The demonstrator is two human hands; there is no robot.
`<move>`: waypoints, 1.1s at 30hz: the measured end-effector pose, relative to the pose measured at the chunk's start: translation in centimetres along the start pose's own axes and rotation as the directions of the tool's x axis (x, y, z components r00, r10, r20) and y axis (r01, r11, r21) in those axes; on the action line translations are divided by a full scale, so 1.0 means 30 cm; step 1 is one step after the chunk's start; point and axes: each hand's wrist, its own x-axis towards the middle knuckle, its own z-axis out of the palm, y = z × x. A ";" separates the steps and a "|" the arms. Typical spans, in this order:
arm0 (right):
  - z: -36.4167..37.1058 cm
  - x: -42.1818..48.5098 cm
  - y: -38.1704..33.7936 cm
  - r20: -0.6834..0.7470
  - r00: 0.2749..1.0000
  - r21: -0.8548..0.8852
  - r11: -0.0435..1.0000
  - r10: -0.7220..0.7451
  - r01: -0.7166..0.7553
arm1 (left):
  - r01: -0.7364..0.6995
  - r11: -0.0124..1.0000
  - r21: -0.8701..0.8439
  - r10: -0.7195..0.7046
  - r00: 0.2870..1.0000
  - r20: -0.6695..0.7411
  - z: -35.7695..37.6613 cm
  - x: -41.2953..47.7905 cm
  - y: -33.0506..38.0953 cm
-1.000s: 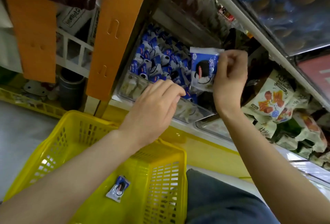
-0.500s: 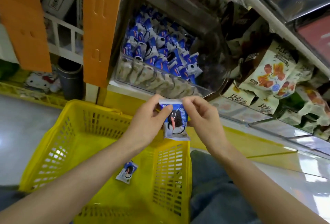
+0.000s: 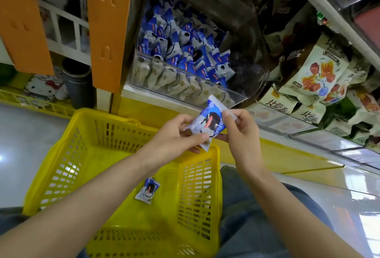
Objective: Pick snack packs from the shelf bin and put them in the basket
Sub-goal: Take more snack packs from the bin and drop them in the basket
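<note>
A blue and white snack pack (image 3: 207, 123) is held over the far right corner of the yellow basket (image 3: 82, 146). My left hand (image 3: 174, 140) pinches its lower end and my right hand (image 3: 240, 128) pinches its upper right edge. Another snack pack (image 3: 147, 190) of the same kind lies on the basket's floor. Above the hands, the clear shelf bin (image 3: 156, 78) holds several more blue and white packs.
Green and white snack bags (image 3: 314, 72) fill the shelf to the right of the bin. An orange panel (image 3: 108, 29) hangs left of the bin, with a dark cylinder (image 3: 79, 84) on the floor beside it. My jeans-clad leg (image 3: 253, 212) is right of the basket.
My right hand brought the pack down from the bin to the basket's rim. My left hand came off the bin and took hold of the pack too; the pack has since tilted.
</note>
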 end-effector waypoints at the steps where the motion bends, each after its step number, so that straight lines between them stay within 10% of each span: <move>1: -0.005 -0.003 0.004 0.012 0.998 0.077 0.995 0.067 -0.068 | -0.030 1.000 0.006 0.030 0.998 -0.046 -0.001 0.000 -0.001; 14: -0.060 -0.040 0.049 0.282 0.953 0.091 0.986 0.106 -0.137 | -0.154 0.982 0.110 0.178 0.951 -0.255 -0.045 0.023 -0.005; 17: -0.067 -0.029 0.050 0.147 0.989 -0.075 0.996 -0.031 0.042 | -0.160 0.942 0.294 0.247 0.926 -0.287 -0.051 0.033 -0.005; 20: -0.076 -0.028 0.045 0.069 0.948 -0.337 0.887 -0.311 0.315 | 0.000 0.993 0.119 0.030 0.968 -0.251 -0.052 0.029 -0.001; 25: -0.073 -0.044 0.059 0.384 0.720 -0.454 0.561 -0.577 0.692 | -0.014 0.972 -0.234 -0.017 0.991 -0.134 -0.026 0.015 0.019; 33: 0.000 -0.050 0.027 0.281 0.877 -0.466 0.744 -0.389 0.480 | -0.228 0.972 0.057 0.234 0.959 -0.160 -0.017 0.009 0.010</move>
